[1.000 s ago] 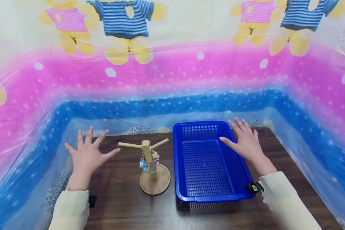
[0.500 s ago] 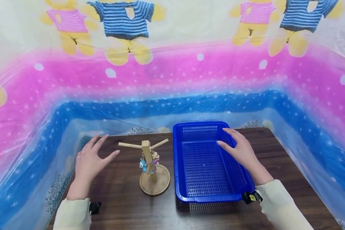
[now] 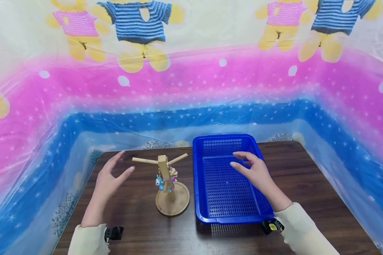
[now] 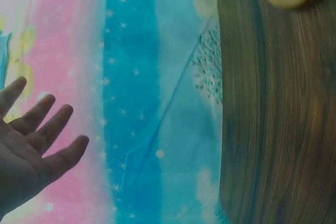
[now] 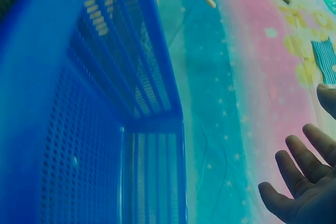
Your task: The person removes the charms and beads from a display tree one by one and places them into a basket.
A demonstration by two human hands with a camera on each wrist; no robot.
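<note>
A wooden stand (image 3: 162, 163) with peg arms and a round base (image 3: 179, 202) stands upright on the table. Small charms hang from it, among them a light-blue animal figure (image 3: 159, 183); others are pink and cream, partly hidden behind the post. To its left my left hand (image 3: 106, 180) hovers with relaxed fingers and holds nothing. Right of the stand sits a blue perforated plastic basket (image 3: 197, 184), with no contents showing inside. My right hand (image 3: 258, 175), holding nothing, is over the basket's right side, fingers loosely bent. Both hands (image 4: 26, 150) appear with spread fingers in the wrist views.
The dark wooden table (image 3: 137, 226) bears the stand and basket. A printed cloth (image 3: 191, 85) in pink, blue and white with bear figures encloses its back and sides. Black straps with small devices (image 3: 115, 233) sit at both wrists.
Both hands have moved inward, the left toward the stand and the right further over the basket. Their widely spread fingers have relaxed. Stand and basket have stayed in place.
</note>
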